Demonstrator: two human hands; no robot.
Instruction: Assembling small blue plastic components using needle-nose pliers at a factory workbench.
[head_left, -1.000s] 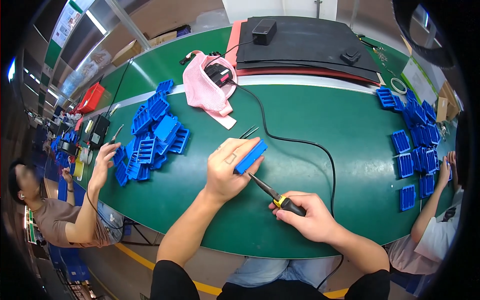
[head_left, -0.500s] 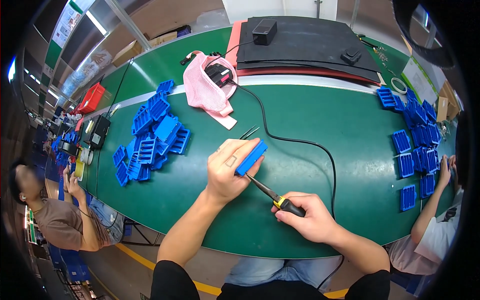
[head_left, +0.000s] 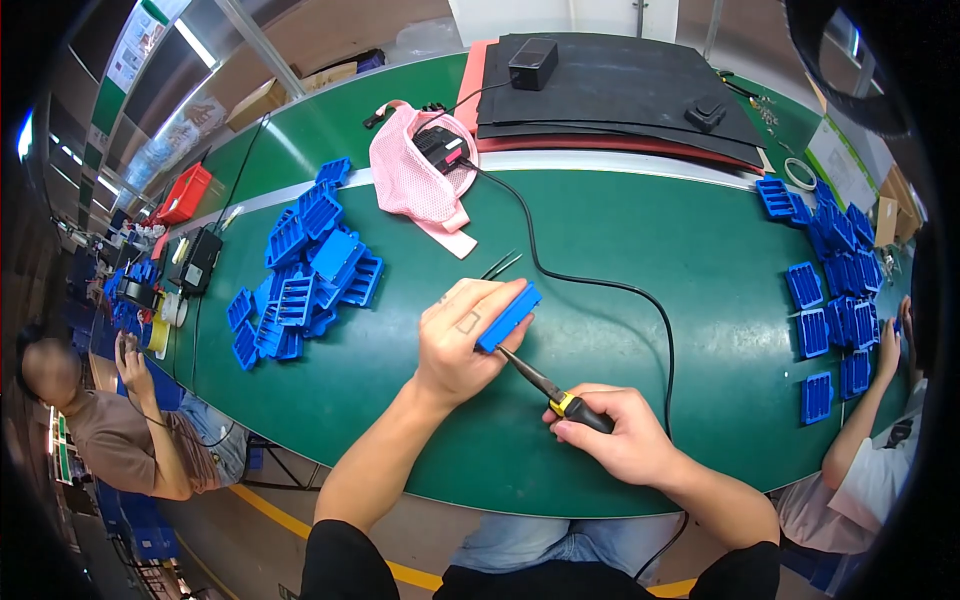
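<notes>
Left hand point(head_left: 462, 335): fingers clenched around a blue plastic tray piece point(head_left: 508, 317), held just above the green tabletop point(head_left: 640, 240). Right hand point(head_left: 610, 435): closed on a soldering iron point(head_left: 560, 398), black-and-yellow grip, tip touching the piece's underside. Tweezers point(head_left: 503, 264): just beyond the piece. Blue tray pile point(head_left: 305, 285): well left of it.

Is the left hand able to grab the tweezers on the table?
Probably not right away: the left hand is shut on a blue plastic part. The tweezers lie just beyond it, nothing between.
</notes>
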